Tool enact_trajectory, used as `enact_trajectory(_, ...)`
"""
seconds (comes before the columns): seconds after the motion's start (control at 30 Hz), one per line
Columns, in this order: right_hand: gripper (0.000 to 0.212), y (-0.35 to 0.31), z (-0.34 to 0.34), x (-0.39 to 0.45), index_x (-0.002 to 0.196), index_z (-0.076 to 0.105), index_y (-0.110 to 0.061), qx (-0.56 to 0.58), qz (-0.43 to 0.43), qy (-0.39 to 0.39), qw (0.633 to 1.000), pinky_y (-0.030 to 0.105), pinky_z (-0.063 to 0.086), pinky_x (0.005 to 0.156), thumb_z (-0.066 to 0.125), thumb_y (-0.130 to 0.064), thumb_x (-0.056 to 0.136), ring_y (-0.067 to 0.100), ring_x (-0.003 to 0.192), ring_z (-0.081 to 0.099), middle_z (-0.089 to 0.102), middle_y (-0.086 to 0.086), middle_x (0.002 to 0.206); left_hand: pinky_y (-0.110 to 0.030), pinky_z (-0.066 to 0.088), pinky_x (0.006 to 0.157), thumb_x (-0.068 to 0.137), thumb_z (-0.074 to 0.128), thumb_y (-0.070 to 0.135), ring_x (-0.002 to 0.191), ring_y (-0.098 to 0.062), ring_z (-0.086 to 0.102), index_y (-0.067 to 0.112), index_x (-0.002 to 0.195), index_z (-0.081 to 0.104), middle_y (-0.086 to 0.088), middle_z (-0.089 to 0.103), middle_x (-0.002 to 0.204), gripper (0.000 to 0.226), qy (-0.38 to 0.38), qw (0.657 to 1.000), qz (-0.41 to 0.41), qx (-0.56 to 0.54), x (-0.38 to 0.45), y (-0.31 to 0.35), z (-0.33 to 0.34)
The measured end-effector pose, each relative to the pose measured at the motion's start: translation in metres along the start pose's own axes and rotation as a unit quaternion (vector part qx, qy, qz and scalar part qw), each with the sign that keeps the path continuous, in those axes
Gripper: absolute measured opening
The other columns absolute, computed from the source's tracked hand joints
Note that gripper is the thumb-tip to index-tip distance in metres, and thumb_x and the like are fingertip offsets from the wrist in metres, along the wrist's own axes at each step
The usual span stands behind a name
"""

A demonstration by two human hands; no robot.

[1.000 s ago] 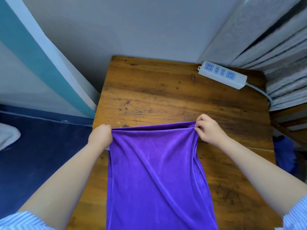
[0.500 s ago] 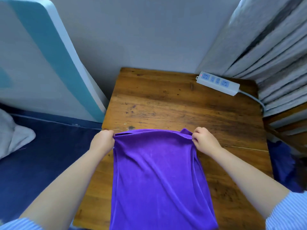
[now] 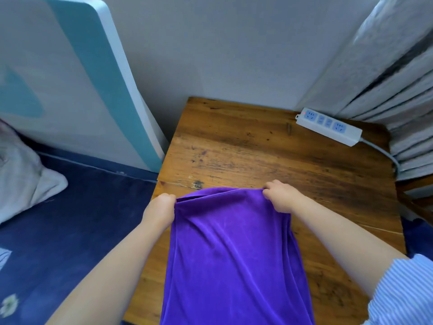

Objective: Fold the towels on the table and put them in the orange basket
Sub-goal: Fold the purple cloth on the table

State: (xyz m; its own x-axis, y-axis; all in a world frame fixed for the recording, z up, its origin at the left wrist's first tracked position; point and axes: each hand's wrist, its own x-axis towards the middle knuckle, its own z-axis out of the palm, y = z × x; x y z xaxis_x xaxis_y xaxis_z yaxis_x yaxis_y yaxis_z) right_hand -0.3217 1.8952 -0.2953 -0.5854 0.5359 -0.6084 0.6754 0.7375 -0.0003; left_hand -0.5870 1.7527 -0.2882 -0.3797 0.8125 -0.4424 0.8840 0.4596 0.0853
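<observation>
A purple towel (image 3: pixel 232 261) lies lengthwise on the wooden table (image 3: pixel 257 151), running from the middle of the table down past the bottom of the view. My left hand (image 3: pixel 159 211) pinches its far left corner. My right hand (image 3: pixel 282 195) pinches its far right corner. The far edge between my hands is slack and bulges upward, with a second layer of cloth showing under it on the left. The orange basket is not in view.
A white power strip (image 3: pixel 328 126) with a grey cable lies at the table's far right corner. Grey curtains (image 3: pixel 398 90) hang at the right. A white and teal board (image 3: pixel 77 90) leans on the wall left of the table. Dark blue bedding (image 3: pixel 70 231) and a pale cloth (image 3: pixel 25 179) lie at left.
My hands have drawn the towel's far edge closer together and slightly toward me, so the edge went from taut to slack. The view has tilted up and shifted left.
</observation>
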Motion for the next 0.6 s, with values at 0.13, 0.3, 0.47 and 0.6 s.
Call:
enact_trajectory(0.13,0.027,0.002,-0.012,0.017,0.106,0.059,0.0,-0.01,-0.004,-0.083,0.996,0.031,0.045,0.082,0.043,-0.002,0.084,0.033,0.108,0.052,0.053,0.017,0.114,-0.034,0.046,0.075,0.092,0.043,0.009,0.097,-0.03,0.058,0.005,0.097,0.059,-0.012,0.06,0.107,0.018,-0.004,1.0,0.01,0.003,0.003,-0.002,-0.001)
enact_trajectory(0.3,0.023,0.015,-0.021,0.019,0.097,0.065,-0.002,0.091,-0.016,-0.05,0.994,0.029,0.044,0.08,0.046,-0.003,0.083,0.029,0.101,0.057,0.065,0.014,0.103,-0.036,0.047,0.075,0.089,0.047,0.01,0.097,-0.032,0.058,0.003,0.095,0.06,-0.014,0.06,0.106,0.015,-0.007,1.0,-0.013,-0.006,0.007,-0.008,-0.004)
enact_trajectory(0.47,0.018,0.037,-0.018,-0.003,0.094,0.068,-0.004,0.165,0.033,0.019,0.986,0.024,0.039,0.076,0.051,-0.009,0.087,0.024,0.098,0.058,0.069,0.012,0.101,-0.036,0.049,0.075,0.085,0.045,0.003,0.098,-0.033,0.057,0.003,0.096,0.061,-0.015,0.061,0.106,0.019,-0.003,0.996,-0.079,-0.034,0.008,-0.009,-0.008)
enact_trajectory(0.6,0.017,0.043,-0.014,-0.025,0.096,0.062,-0.006,0.146,0.037,0.108,0.983,0.028,0.04,0.078,0.046,-0.011,0.091,0.026,0.097,0.057,0.065,0.012,0.103,-0.037,0.05,0.076,0.083,0.049,0.001,0.099,-0.033,0.058,0.003,0.098,0.06,-0.015,0.061,0.108,0.018,-0.001,0.995,-0.099,-0.029,0.007,-0.009,-0.016)
